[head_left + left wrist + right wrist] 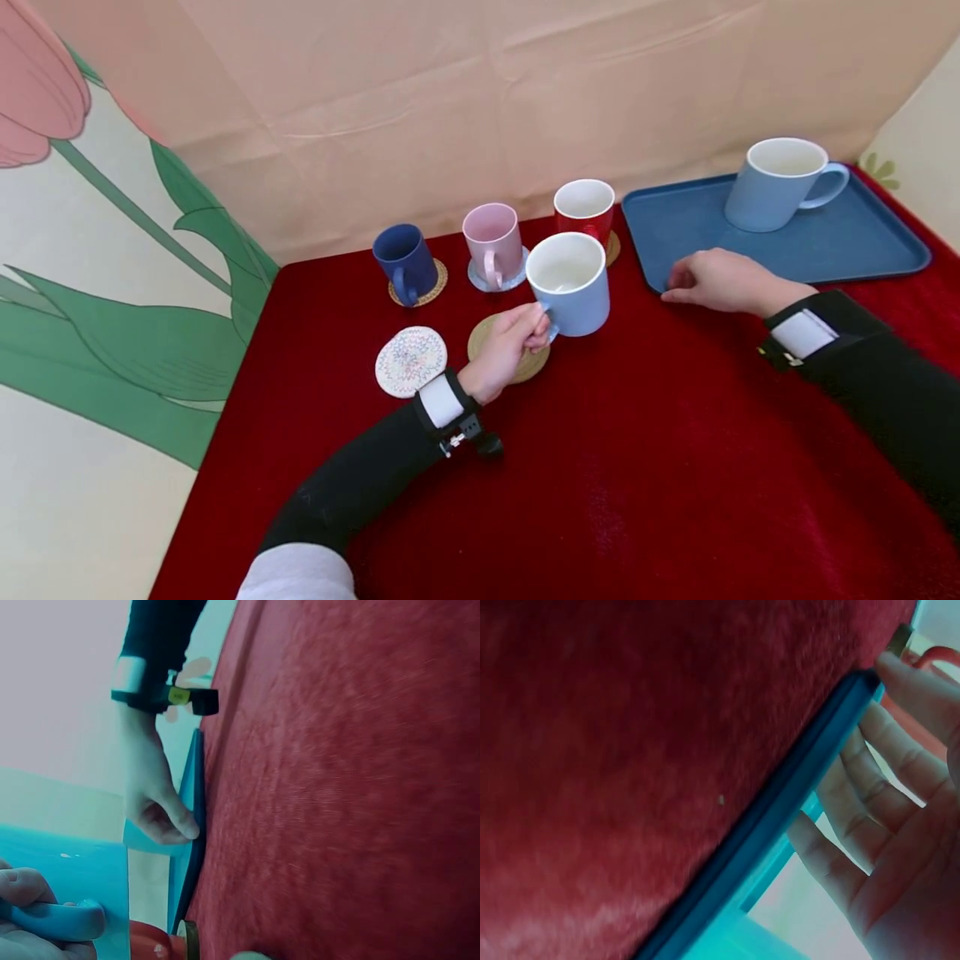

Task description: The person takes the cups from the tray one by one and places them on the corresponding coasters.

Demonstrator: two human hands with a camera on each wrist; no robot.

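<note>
My left hand (506, 350) grips the handle of a light blue mug (577, 300) with a white inside. The mug is upright, and in the head view it overlaps the red mug (582, 218) behind it. Below the left hand lies a round tan coaster (531, 364), partly hidden by it. In the left wrist view the fingers (28, 887) wrap the mug's handle (64, 921). My right hand (723, 282) rests at the near left corner of a blue tray (697, 200), thumb by the rim and the other fingers loosely extended over the tray in the right wrist view.
On the tray stands another light blue mug (772, 187). A dark blue mug (408, 260) and a pink mug (493, 242) stand on coasters along the back. A white patterned coaster (411, 361) lies on the red tablecloth (600, 483). Behind rises a beige cloth wall (420, 108).
</note>
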